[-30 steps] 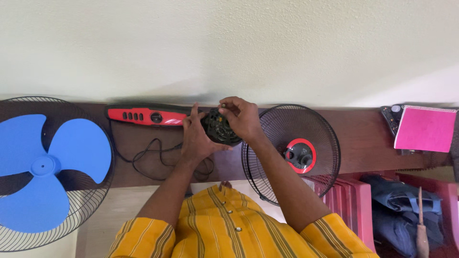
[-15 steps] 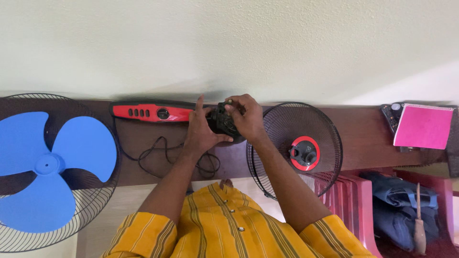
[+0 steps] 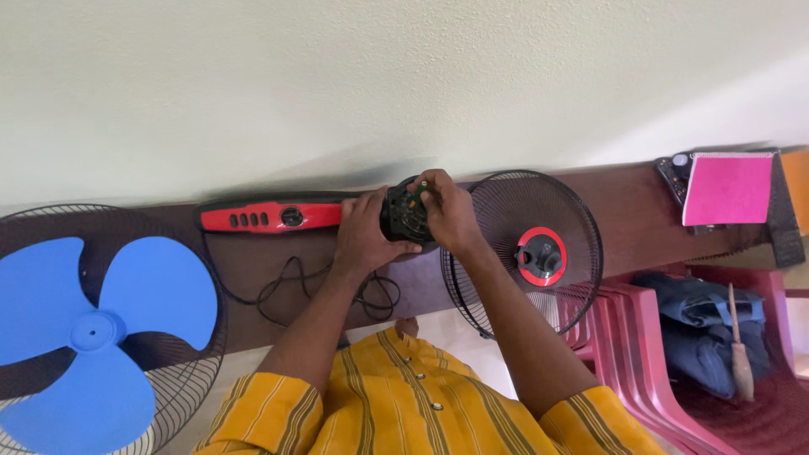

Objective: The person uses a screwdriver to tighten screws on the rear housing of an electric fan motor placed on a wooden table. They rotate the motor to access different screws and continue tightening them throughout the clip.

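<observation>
From my remote seat, I see both hands closed on a black fan motor (image 3: 406, 215) held over the dark tabletop (image 3: 640, 211): my left hand (image 3: 364, 236) cups its near side, my right hand (image 3: 449, 212) pinches at its top. The motor sits between the two hands, at the end of a red control housing (image 3: 270, 216) with a black cord (image 3: 295, 286) looped just beside it. A black fan grille (image 3: 497, 253) with a red hub leans to the right. A blue fan blade (image 3: 93, 337) lies in its guard far left. At far right, a plain pink rectangular booklet (image 3: 729, 187) rests on the tabletop
</observation>
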